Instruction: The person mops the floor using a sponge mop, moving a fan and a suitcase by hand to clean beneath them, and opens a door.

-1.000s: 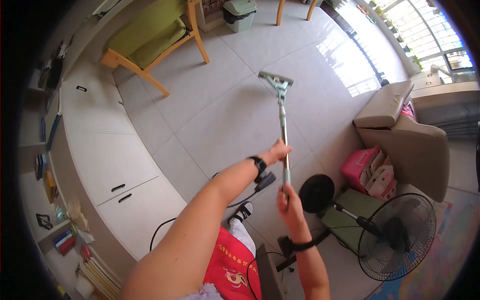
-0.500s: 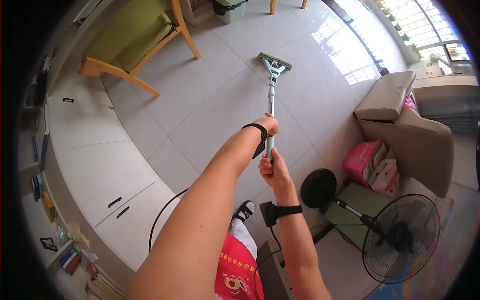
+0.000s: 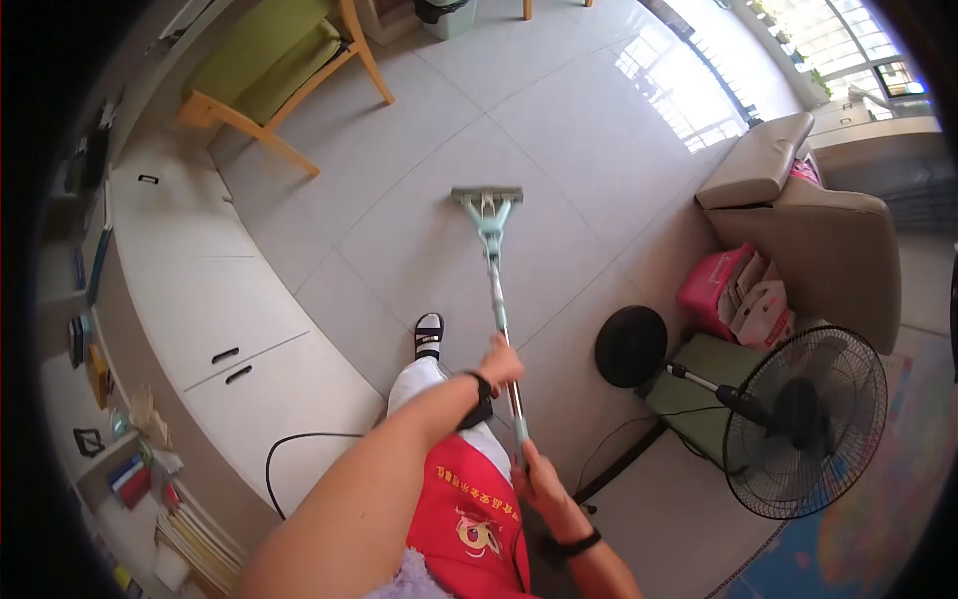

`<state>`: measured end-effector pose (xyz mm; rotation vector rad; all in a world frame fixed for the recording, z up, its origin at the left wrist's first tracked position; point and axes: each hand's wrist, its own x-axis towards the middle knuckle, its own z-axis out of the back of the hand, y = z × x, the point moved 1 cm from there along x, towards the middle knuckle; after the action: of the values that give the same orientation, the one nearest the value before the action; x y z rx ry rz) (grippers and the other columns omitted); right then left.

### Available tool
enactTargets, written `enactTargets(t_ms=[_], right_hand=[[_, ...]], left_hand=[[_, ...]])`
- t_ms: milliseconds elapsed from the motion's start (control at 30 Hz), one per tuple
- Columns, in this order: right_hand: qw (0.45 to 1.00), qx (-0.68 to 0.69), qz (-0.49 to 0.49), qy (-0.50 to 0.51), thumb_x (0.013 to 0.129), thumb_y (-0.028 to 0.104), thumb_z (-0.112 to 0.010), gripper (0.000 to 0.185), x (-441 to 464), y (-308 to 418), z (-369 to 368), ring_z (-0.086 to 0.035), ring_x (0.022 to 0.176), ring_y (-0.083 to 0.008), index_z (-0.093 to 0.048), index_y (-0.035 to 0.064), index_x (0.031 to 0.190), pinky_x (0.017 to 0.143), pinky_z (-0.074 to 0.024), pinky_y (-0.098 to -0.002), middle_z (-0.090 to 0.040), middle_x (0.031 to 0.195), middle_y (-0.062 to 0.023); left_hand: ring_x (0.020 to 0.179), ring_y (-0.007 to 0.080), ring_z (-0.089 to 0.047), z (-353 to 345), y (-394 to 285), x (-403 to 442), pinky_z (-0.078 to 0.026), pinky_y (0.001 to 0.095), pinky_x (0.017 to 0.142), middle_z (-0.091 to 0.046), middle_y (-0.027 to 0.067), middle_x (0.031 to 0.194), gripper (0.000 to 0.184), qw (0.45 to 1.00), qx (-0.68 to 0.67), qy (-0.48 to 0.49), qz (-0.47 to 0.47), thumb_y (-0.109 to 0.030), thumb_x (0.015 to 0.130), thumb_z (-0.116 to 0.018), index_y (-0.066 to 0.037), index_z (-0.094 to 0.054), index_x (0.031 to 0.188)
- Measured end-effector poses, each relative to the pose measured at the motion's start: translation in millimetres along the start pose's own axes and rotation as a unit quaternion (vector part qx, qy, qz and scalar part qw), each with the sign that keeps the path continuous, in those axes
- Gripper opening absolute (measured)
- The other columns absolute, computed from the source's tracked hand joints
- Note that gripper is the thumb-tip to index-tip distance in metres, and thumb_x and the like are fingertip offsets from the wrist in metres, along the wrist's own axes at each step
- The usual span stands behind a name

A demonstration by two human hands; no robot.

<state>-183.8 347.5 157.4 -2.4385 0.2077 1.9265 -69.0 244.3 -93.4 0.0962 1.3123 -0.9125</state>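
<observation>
A sponge mop [image 3: 489, 225] with a pale green head and a slim metal pole stretches forward from my body, its head flat on the floor. My left hand [image 3: 502, 363] wraps round the middle of the pole. Lower down, at the green grip on the pole's end, my right hand [image 3: 539, 475] is closed round it. Both wrists carry black straps. My sandaled foot [image 3: 428, 337] stands to the left of the pole, and a red apron [image 3: 464, 504] covers my front.
Grey tiles [image 3: 389, 240] spread ahead. White cabinets [image 3: 200, 290] run along the left, with a green-cushioned wooden chair [image 3: 264, 75] beyond. On the right are a black fan [image 3: 803, 424], its round base [image 3: 632, 346], a pink bin [image 3: 717, 290] and a beige sofa [image 3: 833, 240]. A cable lies near the cabinets.
The mop head has come back toward me and slightly left across the tiles. Both hands have drawn closer to my body with the pole. My foot has moved forward and left.
</observation>
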Motion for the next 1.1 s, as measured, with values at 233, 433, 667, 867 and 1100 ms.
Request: enactTargets(t_ms=[233,433,667,867,1100], right_hand=[[0.986,0.013,-0.135,-0.098,0.089,0.049,-0.038,0.041,-155,-88,50,-0.031,0.037,-0.0073,-0.046,0.0115,0.075,0.034,-0.0223,-0.0201,-0.039,0.051,0.0034],[0.995,-0.043,-0.08,-0.042,0.089,0.05,-0.036,0.047,-145,-97,77,-0.036,0.038,-0.0114,-0.048,0.009,0.07,0.036,-0.0262,-0.0243,-0.043,0.053,-0.0003],[0.991,-0.103,-0.048,0.072,0.085,0.058,-0.037,0.05,-4,-23,9,-0.031,0.038,-0.0101,-0.046,0.0115,0.071,0.036,-0.0241,-0.023,-0.035,0.048,0.002],[0.99,-0.073,-0.049,0.11,0.084,0.056,-0.044,0.043,77,53,-78,-0.032,0.04,-0.0075,-0.047,0.0132,0.078,0.035,-0.0235,-0.0216,-0.036,0.052,0.0027],[0.984,-0.095,-0.055,0.142,0.082,0.058,-0.047,0.048,128,49,-137,-0.033,0.04,-0.0087,-0.041,0.0106,0.078,0.035,-0.0237,-0.0213,-0.036,0.053,0.001]], left_hand=[[0.085,0.0419,-0.057,-154,17,-177,-0.047,0.041,0.078,-0.052,0.0356,0.093,0.087,0.98,0.063,0.179,-0.057,-0.033,0.073,-0.055,0.028,-0.005,0.11],[0.077,0.0416,-0.058,-127,-7,-206,-0.047,0.0467,0.068,-0.054,0.0272,0.085,0.063,0.967,-0.248,0.005,0.05,-0.019,0.07,-0.057,0.001,-0.02,0.116],[0.077,0.0429,-0.057,-5,15,-69,-0.047,0.0478,0.069,-0.055,0.0292,0.085,0.071,0.956,-0.263,-0.12,-0.046,-0.021,0.073,-0.053,0.007,-0.012,0.124],[0.075,0.0418,-0.059,141,21,-9,-0.051,0.0459,0.063,-0.056,0.03,0.085,0.065,0.961,-0.245,-0.119,-0.042,-0.019,0.077,-0.049,0.011,-0.014,0.123],[0.078,0.0409,-0.06,201,66,-4,-0.05,0.0441,0.067,-0.057,0.0315,0.085,0.041,0.953,-0.235,-0.188,0.028,-0.012,0.075,-0.044,0.011,-0.028,0.106]])
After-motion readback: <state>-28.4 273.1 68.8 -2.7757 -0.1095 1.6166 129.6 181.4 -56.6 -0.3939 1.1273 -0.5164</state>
